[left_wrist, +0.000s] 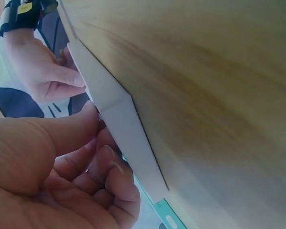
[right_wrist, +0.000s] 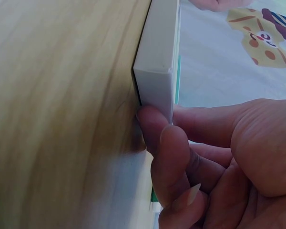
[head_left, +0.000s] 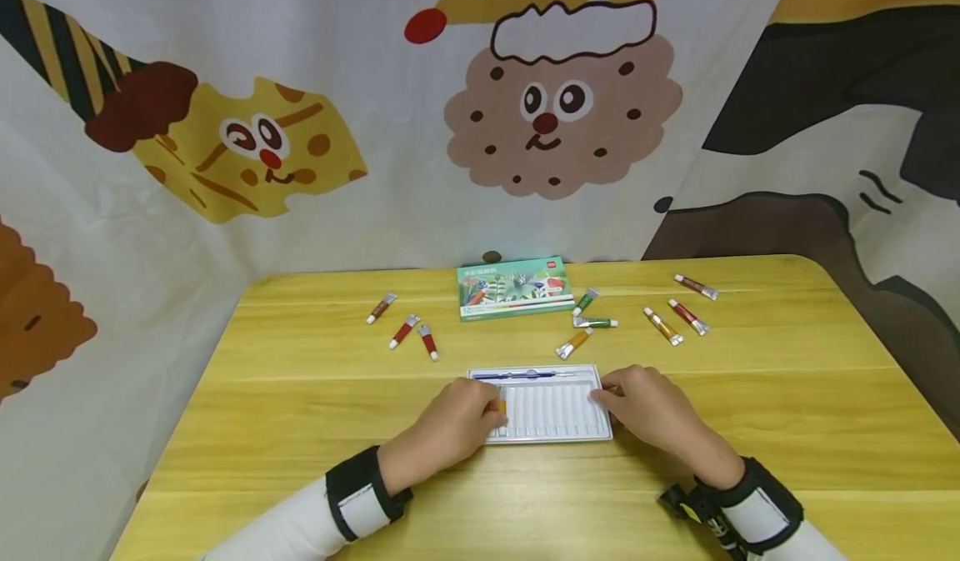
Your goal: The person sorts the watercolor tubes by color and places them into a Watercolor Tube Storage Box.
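A white slotted plastic tray (head_left: 555,411) lies on the table, with a thin blue paintbrush (head_left: 525,375) along its far side. At the tray's left end, my left hand (head_left: 461,419) has its thumb and curled fingers on a yellow paint tube (head_left: 502,407) in the leftmost slot; the hand hides part of it. In the left wrist view, that tube is hidden behind the curled fingers (left_wrist: 112,179). My right hand (head_left: 652,407) grips the tray's right end, thumb on top and fingers underneath, as the right wrist view shows at the tray's corner (right_wrist: 155,90).
A green paint box (head_left: 515,288) lies at the table's back. Left of it are several brownish and red tubes (head_left: 405,332). To its right lie green tubes (head_left: 595,323), a yellow-orange tube (head_left: 573,343), and more tubes (head_left: 688,317) farther right. A printed curtain (head_left: 375,227) hangs behind.
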Action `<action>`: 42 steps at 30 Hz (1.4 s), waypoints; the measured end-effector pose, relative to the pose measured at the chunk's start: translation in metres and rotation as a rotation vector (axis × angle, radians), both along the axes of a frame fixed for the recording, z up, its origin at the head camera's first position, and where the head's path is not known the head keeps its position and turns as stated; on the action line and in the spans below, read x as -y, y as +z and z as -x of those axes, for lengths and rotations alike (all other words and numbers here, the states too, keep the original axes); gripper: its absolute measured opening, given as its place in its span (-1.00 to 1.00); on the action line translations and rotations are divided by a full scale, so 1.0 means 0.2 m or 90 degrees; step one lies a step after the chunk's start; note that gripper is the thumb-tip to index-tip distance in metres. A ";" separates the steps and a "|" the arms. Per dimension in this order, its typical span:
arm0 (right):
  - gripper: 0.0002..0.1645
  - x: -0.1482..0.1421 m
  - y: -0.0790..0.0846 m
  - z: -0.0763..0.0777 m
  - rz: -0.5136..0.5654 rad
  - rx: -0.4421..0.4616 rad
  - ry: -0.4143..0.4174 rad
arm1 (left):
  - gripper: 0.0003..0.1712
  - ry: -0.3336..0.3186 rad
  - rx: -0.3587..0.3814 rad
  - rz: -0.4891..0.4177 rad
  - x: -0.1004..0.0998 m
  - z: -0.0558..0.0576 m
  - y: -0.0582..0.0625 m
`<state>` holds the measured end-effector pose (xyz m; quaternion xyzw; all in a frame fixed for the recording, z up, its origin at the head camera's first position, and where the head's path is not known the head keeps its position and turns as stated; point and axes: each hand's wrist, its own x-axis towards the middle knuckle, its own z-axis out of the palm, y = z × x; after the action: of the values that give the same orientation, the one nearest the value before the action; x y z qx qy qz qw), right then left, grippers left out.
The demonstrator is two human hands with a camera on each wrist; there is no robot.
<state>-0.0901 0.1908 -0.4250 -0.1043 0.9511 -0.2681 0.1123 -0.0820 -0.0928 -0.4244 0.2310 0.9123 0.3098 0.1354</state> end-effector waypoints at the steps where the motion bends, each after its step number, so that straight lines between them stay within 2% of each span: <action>1: -0.84 0.00 0.00 0.00 -0.001 -0.002 -0.001 | -0.72 0.002 0.003 -0.001 0.00 0.00 0.00; 13: -0.84 0.00 0.00 0.00 0.005 -0.004 0.004 | -0.69 0.010 0.031 0.005 -0.01 0.00 0.03; 24: -0.85 -0.01 0.00 -0.01 0.004 -0.005 0.002 | -0.69 0.000 0.020 0.002 -0.01 0.01 0.03; 28: -0.84 0.00 0.00 -0.01 0.005 -0.003 0.001 | -0.75 -0.008 0.003 -0.005 0.00 0.02 0.04; 34: -0.84 0.00 -0.01 0.00 -0.004 -0.003 -0.002 | -0.92 0.014 -0.076 -0.032 -0.02 0.06 0.11; 37: -0.83 0.00 -0.01 0.00 -0.006 -0.002 -0.003 | -0.77 0.024 -0.093 -0.042 -0.05 0.07 0.16; 42: -0.83 -0.01 -0.01 0.00 -0.007 0.001 -0.004 | -0.57 0.024 -0.084 -0.042 -0.13 0.10 0.22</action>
<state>-0.0910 0.1921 -0.4274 -0.1005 0.9527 -0.2636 0.1131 -0.1026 -0.0672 -0.3801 0.2381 0.9126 0.3265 0.0616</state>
